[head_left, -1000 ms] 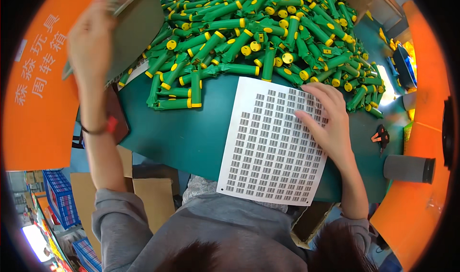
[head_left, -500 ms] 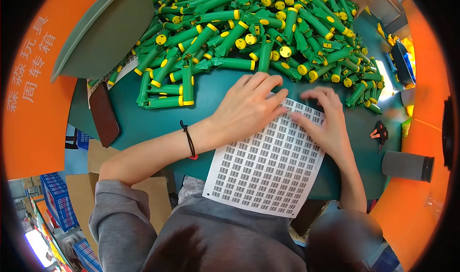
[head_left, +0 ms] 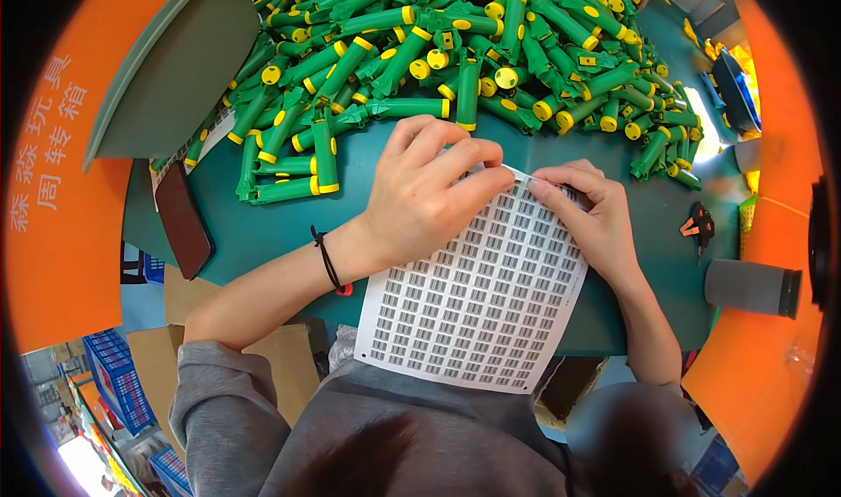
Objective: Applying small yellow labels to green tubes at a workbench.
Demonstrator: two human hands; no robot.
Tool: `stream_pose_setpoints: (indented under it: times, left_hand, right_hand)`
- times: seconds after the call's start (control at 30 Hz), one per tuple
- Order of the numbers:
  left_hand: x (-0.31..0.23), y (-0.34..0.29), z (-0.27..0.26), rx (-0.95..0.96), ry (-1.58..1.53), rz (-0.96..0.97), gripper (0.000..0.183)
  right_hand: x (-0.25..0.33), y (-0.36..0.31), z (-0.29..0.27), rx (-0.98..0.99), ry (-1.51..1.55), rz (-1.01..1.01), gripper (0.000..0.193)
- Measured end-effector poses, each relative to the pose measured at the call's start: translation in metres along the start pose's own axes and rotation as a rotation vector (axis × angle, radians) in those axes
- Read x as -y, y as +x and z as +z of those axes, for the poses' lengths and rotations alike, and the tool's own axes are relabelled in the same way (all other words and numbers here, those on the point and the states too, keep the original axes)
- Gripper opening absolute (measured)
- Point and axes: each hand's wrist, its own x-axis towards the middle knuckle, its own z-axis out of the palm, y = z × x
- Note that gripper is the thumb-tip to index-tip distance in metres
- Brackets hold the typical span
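Observation:
A white sheet of small black-printed stickers (head_left: 473, 309) slants from the table edge onto my lap. My left hand (head_left: 429, 195), a dark band around its wrist, has thumb and fingers pinched at the sheet's top edge. Beside it my right hand (head_left: 591, 217) grips the upper right part, thumb on top and fingers curled behind the edge. The two thumbs are close together, and whether a single sticker is between the left fingertips is too small to tell. Beyond my hands lies a big heap of green plastic tubes with yellow ends (head_left: 394, 59).
A grey-green bin (head_left: 175, 68) stands at the left, above a dark brown flat case (head_left: 184, 221). On the right of the green table (head_left: 648, 296) lie small orange-and-black scissors (head_left: 698, 225) and a grey cup with a dark lid (head_left: 752, 289). Orange crates (head_left: 66, 269) flank the table.
My right fingers, lifted and spread before, now close on the sheet's upper edge. My left hand has moved slightly left and pinches the top edge. The view has shifted slightly.

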Motion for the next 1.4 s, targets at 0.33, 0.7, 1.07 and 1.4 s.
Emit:
stream_pose_setpoints:
  times: [0.33, 0.7, 1.07, 1.4]
  left_hand:
    - [-0.001, 0.001, 0.000, -0.040, -0.147, -0.142, 0.018]
    - [0.011, 0.007, -0.008, -0.222, -0.384, -0.340, 0.027]
    - [-0.017, 0.020, -0.030, -0.054, -0.888, -0.541, 0.066]
    - [-0.006, 0.030, -0.051, -0.082, -0.837, -0.674, 0.023]
  right_hand:
    - [-0.008, 0.025, 0.003, -0.359, -0.432, -0.406, 0.027]
    - [0.021, 0.037, -0.026, -0.287, -0.469, -0.600, 0.031]
    - [0.021, -0.010, 0.007, -0.071, 0.682, -0.263, 0.037]
    - [0.025, -0.020, 0.003, 0.053, 0.763, 0.052, 0.034]
